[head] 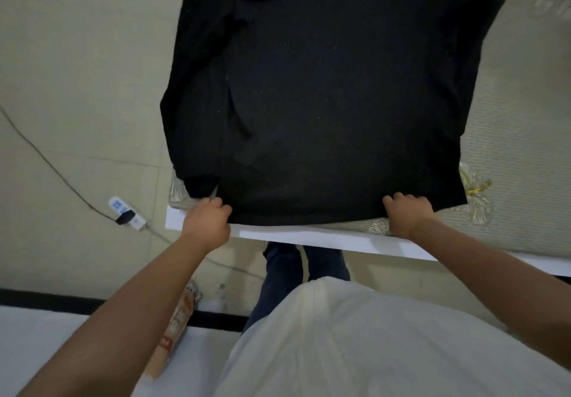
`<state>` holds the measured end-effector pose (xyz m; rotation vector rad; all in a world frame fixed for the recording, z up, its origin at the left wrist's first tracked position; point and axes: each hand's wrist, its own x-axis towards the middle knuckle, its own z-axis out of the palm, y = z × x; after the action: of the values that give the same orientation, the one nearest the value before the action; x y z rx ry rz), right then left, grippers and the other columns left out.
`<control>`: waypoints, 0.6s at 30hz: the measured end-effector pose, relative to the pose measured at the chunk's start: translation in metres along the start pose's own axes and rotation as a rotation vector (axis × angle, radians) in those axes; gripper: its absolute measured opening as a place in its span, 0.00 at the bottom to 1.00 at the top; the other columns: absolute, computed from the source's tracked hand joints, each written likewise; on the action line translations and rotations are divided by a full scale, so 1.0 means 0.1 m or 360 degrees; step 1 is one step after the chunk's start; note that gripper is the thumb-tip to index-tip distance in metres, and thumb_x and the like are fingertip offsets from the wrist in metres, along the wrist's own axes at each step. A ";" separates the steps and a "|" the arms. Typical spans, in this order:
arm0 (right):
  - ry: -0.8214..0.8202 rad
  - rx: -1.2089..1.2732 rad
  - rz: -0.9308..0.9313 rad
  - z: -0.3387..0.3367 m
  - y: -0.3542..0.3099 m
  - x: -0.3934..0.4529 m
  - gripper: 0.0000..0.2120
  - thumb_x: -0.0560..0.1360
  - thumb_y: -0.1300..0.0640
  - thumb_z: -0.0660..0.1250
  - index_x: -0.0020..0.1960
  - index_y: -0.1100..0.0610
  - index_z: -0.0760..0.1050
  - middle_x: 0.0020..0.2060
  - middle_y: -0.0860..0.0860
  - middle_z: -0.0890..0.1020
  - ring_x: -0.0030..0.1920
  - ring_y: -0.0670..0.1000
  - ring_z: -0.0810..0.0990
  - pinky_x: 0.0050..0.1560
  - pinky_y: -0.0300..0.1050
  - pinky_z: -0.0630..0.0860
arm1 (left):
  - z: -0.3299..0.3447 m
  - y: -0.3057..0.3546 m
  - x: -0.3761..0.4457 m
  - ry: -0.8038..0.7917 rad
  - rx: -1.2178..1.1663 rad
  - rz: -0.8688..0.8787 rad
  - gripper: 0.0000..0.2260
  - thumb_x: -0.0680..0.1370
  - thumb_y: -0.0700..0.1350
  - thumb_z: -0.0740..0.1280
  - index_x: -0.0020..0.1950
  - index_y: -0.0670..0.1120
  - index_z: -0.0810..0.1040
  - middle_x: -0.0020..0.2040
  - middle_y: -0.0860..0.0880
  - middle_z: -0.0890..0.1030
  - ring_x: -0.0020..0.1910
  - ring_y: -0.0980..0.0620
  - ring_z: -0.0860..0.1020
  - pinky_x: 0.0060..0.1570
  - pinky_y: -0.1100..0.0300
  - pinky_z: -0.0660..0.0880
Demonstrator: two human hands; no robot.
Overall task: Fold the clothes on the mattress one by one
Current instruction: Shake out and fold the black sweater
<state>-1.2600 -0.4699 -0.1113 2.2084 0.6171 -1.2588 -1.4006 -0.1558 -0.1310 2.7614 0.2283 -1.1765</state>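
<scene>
Both hands (207, 221) (407, 214) grip black garment (324, 103) hem

One garment, two hands, one mattress.
A single black long-sleeved fabric top (324, 103), two bare hands (207, 222) (407, 216), one pale quilted mattress (509, 155), one white power strip (126, 214).

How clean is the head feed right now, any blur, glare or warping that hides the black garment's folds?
Head view: soft, even light with no glare; the black garment is so dark that its creases barely read. Wide-angle warping bends the mattress edge and stretches the forearms. The left hand and right hand at the hem look reasonably sharp; the far corners are softer.
</scene>
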 end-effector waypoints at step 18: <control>0.0541 0.0419 -0.0246 -1.16 -0.71 1.09 0.29 0.78 0.40 0.48 0.74 0.43 0.38 0.74 0.49 0.35 0.74 0.54 0.34 0.71 0.61 0.40 | -0.61 -0.37 0.56 0.1092 -0.2011 -0.1129 0.10 0.78 0.39 0.61 0.54 0.36 0.77 0.45 0.44 0.79 0.50 0.45 0.75 0.46 0.61 0.67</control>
<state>-1.1786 -0.3276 -0.1718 2.6699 0.8033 -1.0964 -1.3266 -0.1039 -0.1320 1.7458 1.4677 0.0811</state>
